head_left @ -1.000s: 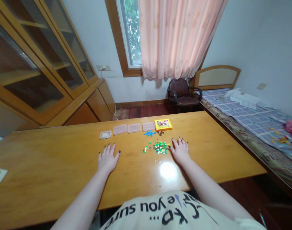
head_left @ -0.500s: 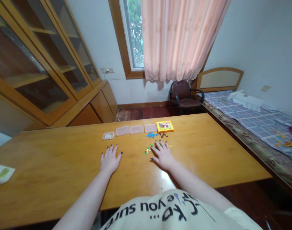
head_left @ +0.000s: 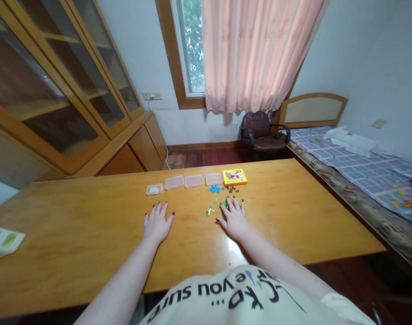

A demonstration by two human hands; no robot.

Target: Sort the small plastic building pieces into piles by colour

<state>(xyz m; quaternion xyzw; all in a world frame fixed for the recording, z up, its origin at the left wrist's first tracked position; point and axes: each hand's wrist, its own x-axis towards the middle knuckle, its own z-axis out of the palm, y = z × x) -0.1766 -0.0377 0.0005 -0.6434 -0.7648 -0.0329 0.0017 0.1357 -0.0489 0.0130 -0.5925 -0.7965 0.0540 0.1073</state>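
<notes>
Right hand [head_left: 233, 219] has shifted left from beside the pile of small green pieces [head_left: 224, 204] and now lies flat over it, grip apart, fingers spread, clamped on nothing. Left hand [head_left: 157, 224] rests flat on the wooden surface [head_left: 293, 212], grip apart, left of the pile. Blue pieces [head_left: 215, 188], a yellow box [head_left: 234, 177] and a row of clear plastic boxes [head_left: 174, 182] lie on the far side.

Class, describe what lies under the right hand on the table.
Small green pieces peek out from under the right hand, which lies flat on the table. How many it covers is hidden.
</notes>
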